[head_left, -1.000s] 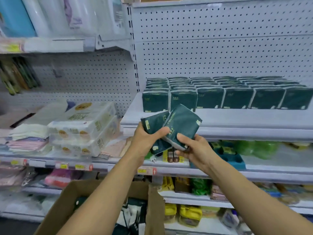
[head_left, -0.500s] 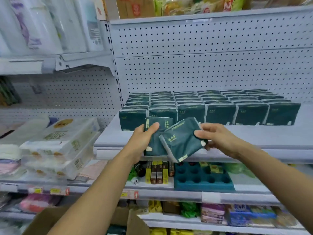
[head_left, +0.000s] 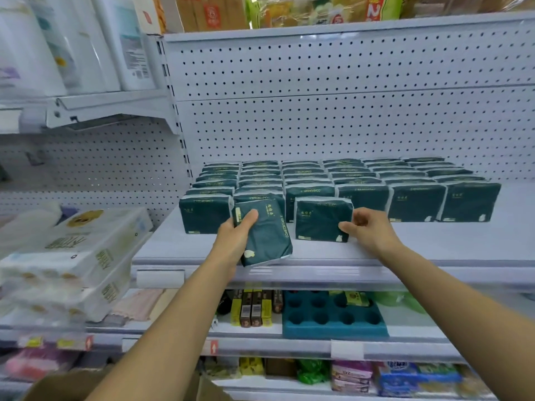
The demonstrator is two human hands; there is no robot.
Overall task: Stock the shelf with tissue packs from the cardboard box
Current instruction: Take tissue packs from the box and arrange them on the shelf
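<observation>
Several rows of dark green tissue packs (head_left: 414, 202) stand on the white shelf (head_left: 434, 247). My left hand (head_left: 236, 241) grips one tilted green pack (head_left: 267, 235) just above the shelf's front, before the left rows. My right hand (head_left: 366, 230) pinches the lower right corner of another green pack (head_left: 320, 219), which stands upright on the shelf in front of the third row. A bit of the cardboard box (head_left: 66, 386) shows at the bottom left, its inside hidden.
White toilet roll packs (head_left: 72, 256) lie on the shelf to the left. Below are a blue foam tray (head_left: 333, 319) and small yellow boxes (head_left: 252, 308). A pegboard back wall (head_left: 318, 111) rises behind the packs. Bare shelf lies in front of the right rows.
Both hands rose to the shelf and parted. The right hand set its pack upright on the shelf in front of a row; the left still carries its pack. The view tilted up.
</observation>
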